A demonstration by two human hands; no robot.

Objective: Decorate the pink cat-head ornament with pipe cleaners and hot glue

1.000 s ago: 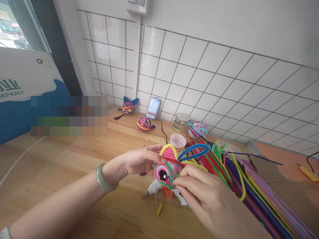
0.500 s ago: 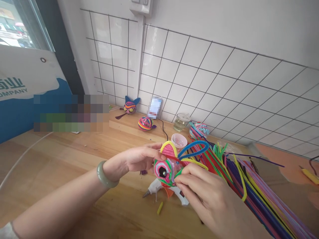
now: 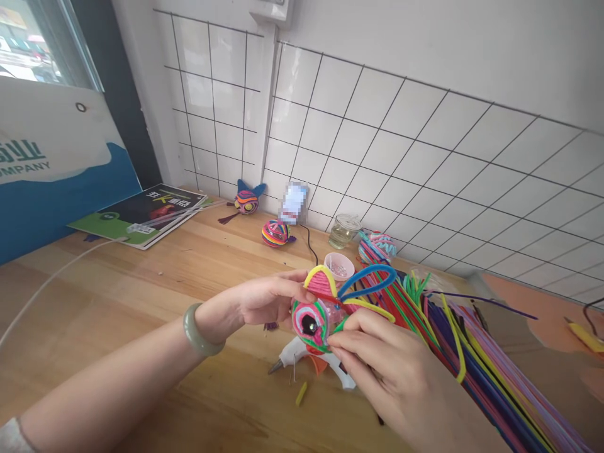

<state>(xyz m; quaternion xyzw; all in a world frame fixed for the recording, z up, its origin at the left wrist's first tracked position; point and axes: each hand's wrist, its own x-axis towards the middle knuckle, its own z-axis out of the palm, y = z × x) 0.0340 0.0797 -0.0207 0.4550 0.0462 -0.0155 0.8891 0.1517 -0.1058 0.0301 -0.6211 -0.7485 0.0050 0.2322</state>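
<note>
Between my hands is a pipe-cleaner animal head [image 3: 309, 319] with a black shiny eye ringed in white, pink and green. A yellow-edged pink ear [image 3: 321, 281] stands on top, and a blue pipe-cleaner loop [image 3: 368, 280] sticks out to the right. My left hand [image 3: 271, 299], a jade bangle on its wrist, grips the head from the left and behind; some of its fingers are hidden. My right hand [image 3: 391, 362] pinches a green pipe cleaner [image 3: 340, 327] against the head's right side. Below lies a white glue gun [image 3: 293, 352] on the table.
Bundled pipe cleaners [image 3: 491, 365] spread over the right side. Behind the hands stand a pink bowl [image 3: 339, 267] of small pieces, a lidded glass jar [image 3: 343, 231], a phone [image 3: 293, 202] and finished pipe-cleaner ornaments [image 3: 276, 233]. A book [image 3: 160, 214] lies at the left. A yellow stub [image 3: 301, 393] lies near the glue gun.
The head has turned very slightly, and my right fingers have shifted a little left along its edge. The camera view has moved slightly. My left hand keeps its hold.
</note>
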